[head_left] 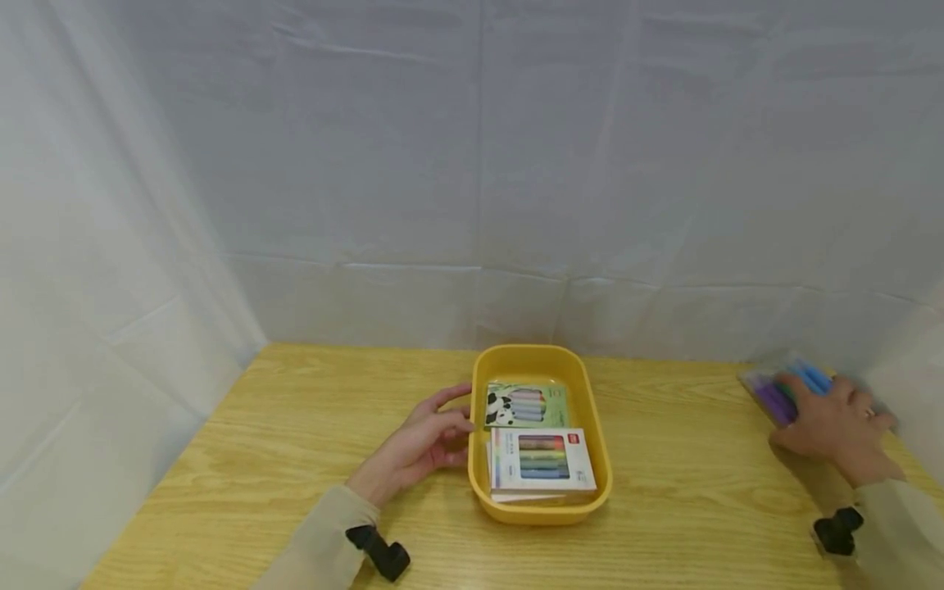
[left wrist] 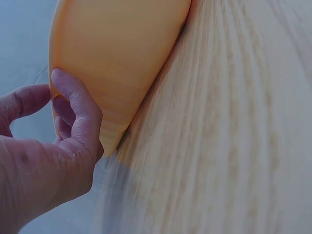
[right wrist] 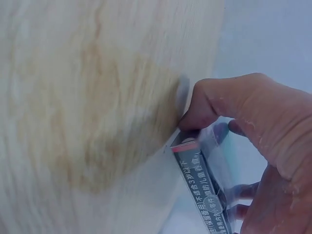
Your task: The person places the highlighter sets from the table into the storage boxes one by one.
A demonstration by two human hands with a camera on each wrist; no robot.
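Note:
A yellow plastic basket (head_left: 601, 492) stands on the table. Inside lie a green box with a panda picture (head_left: 551, 395) and, nearer me, a white box with a window of coloured sticks (head_left: 578, 482), over another white item. My left hand (head_left: 424, 442) is at the basket's left side; its bent fingers touch the outer wall near the rim in the left wrist view. Far to the right, my right hand (head_left: 837, 426) grips a clear pack of coloured markers (head_left: 774, 403), purple, green and blue. A printed dark edge of the pack (right wrist: 197, 183) shows between thumb and fingers.
The wooden table (head_left: 295, 459) carries the basket. Its back edge meets a pale hanging sheet (head_left: 413, 180), and similar sheeting stands at the left and right. Each wrist wears a black strap fitting.

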